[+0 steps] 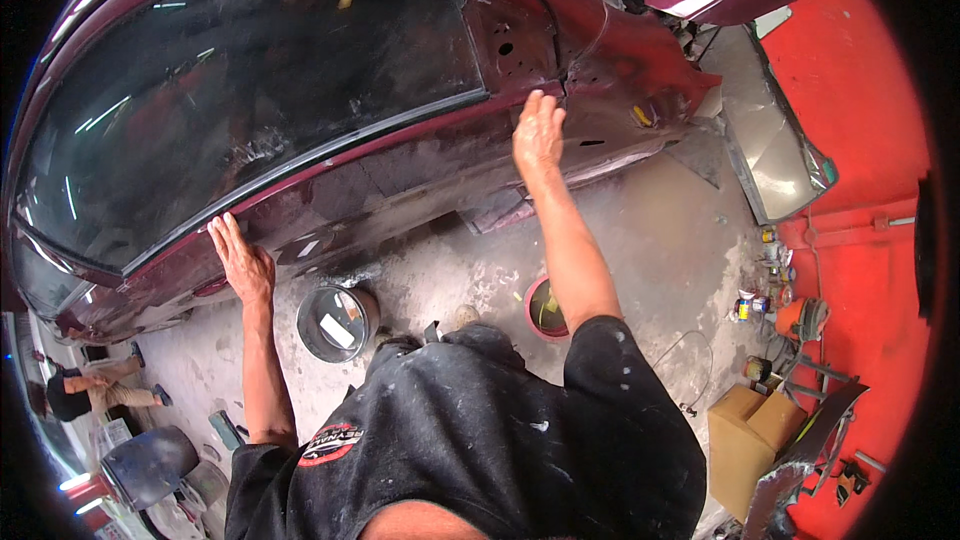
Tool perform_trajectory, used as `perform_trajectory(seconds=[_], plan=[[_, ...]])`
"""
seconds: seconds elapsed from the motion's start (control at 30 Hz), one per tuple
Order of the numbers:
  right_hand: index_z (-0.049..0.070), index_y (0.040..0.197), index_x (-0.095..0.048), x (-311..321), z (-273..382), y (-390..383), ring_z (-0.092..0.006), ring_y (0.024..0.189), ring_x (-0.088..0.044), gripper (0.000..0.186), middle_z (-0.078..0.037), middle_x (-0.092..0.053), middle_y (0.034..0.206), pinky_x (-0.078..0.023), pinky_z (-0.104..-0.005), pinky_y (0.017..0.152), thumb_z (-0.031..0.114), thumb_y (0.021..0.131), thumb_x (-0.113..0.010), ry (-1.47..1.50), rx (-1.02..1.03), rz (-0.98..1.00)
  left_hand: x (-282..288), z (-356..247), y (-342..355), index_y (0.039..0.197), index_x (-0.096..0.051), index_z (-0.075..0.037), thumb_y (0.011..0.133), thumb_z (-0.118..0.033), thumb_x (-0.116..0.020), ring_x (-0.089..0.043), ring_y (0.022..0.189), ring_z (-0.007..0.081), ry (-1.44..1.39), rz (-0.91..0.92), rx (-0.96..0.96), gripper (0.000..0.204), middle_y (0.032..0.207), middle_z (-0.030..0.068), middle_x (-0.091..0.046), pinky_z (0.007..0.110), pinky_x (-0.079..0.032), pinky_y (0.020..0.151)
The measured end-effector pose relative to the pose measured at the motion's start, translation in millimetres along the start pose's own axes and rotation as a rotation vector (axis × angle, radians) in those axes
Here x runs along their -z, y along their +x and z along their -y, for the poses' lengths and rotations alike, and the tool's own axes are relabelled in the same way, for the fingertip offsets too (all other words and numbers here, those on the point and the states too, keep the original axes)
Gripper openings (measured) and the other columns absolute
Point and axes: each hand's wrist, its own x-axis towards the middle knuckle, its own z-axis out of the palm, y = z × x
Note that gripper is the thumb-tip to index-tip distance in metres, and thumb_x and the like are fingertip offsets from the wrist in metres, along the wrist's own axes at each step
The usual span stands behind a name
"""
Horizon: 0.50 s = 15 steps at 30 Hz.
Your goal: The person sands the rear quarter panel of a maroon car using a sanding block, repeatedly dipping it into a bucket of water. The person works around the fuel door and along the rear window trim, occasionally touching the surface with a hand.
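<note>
A maroon car's side door (345, 175) runs across in front of me, its painted surface dull and patchy with grey dust. My left hand (243, 262) has its fingers stretched out, tips at the door's upper edge just under the dark window (250, 90). Farther to the right, my right hand (540, 135) lies with fingers extended at the front end of the same door, by the seam to the fender (625, 90). Neither hand shows anything held. Whether the palms press on the metal I cannot tell.
A black bucket (371, 312) and a pink-rimmed basin (531, 314) stand on the floor near me. At right are a loose silver panel (765, 130), several cans, and a cardboard box (745, 440) by the red wall (860, 100). Another person (95, 385) is at far left.
</note>
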Motion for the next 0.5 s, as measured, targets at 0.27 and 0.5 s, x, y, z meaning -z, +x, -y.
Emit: perform_trajectory(seconds=[0.27, 0.5], plan=[[-0.002, 0.118, -0.067, -10, -42, 26, -0.0361, 0.086, -0.063, 0.03, -0.019, -0.062, 0.091, -0.051, -0.0457, 0.077, 0.017, 0.097, -0.055, 0.459, -0.265, 0.125, 10, -25, 23, 0.132, -0.048, 0.007, 0.072, 0.002, -0.059, -0.045, 0.13, 0.0464, -0.027, -0.137, 0.023, 0.061, 0.134, 0.0276, -0.05, 0.05, -0.035, 0.114], [0.006, 0.126, -0.069, -43, -38, -105, -0.0308, 0.106, -0.066, 0.037, -0.015, -0.07, 0.115, -0.05, -0.0395, 0.096, 0.002, 0.091, -0.059, 0.907, -0.156, 0.227, -27, -133, 17, 0.143, -0.045, 0.004, 0.086, -0.005, -0.054, -0.039, 0.144, 0.0424, -0.137, -0.032, -0.101, 0.058, 0.148, 0.0249, -0.045, 0.05, -0.032, 0.118]])
